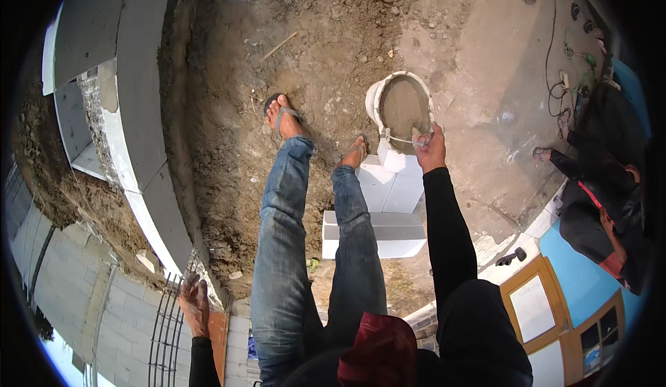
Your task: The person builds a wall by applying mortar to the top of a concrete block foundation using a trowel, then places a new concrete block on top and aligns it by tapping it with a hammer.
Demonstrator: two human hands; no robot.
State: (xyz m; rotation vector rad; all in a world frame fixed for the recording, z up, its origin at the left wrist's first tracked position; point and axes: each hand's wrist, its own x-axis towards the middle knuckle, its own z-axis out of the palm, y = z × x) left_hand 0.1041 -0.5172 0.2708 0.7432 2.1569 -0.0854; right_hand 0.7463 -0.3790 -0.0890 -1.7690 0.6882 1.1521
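Rough brown earth (333, 47) covers most of the view, seen from above past the wearer's legs in blue jeans (281, 234). A grey block wall (142, 74), bent by the lens, curves down the left. At far right, a person in dark clothing (596, 210) is low near a blue wall, well apart from the work. Pale rectangular blocks (406, 231) lie beside the wearer's right leg.

Just beyond those blocks is a whitish bucket (372, 106) holding wet grey mortar (404, 99), its open top clearly visible. The right hand (431, 151) is at the near rim, fingers closed, apparently pinching the thin wire handle (402, 140); part of the grip is hidden. The left hand (195, 305) is at the wall's end near thin steel bars (165, 331), fingers curved and slightly apart, with nothing visible in them; contact with the wall cannot be told.

A pull by 1 hand at the rim could tip the bucket and slop mortar over the blocks or the sandalled right foot (355, 152). A slipping handle might do the same. Uneven earth could upset footing, and the bars could scratch the bare left hand.
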